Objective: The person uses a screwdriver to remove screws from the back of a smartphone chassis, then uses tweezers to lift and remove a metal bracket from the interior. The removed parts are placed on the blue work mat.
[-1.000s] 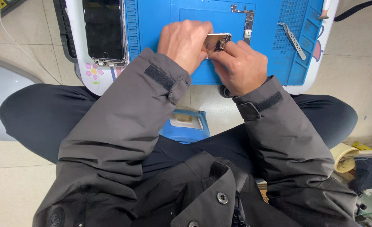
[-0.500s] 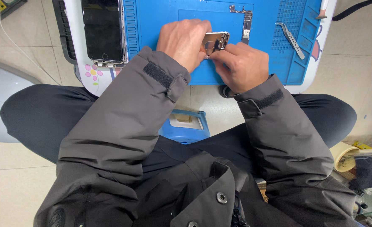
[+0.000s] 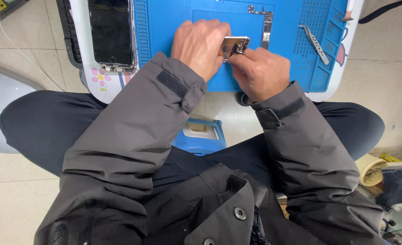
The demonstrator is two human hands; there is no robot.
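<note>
Here, both hands have stayed put over the blue repair mat (image 3: 173, 41): the left hand (image 3: 201, 45) and right hand (image 3: 260, 72) remain closed on a small metal phone part (image 3: 235, 44), mid-mat, work continuing.

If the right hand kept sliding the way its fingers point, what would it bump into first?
The right hand points up and left, toward the small metal part it pinches with the left hand. It already touches that part. Past it, probably the left hand's fingers, then blue mat. Depth is hard to judge.
</note>
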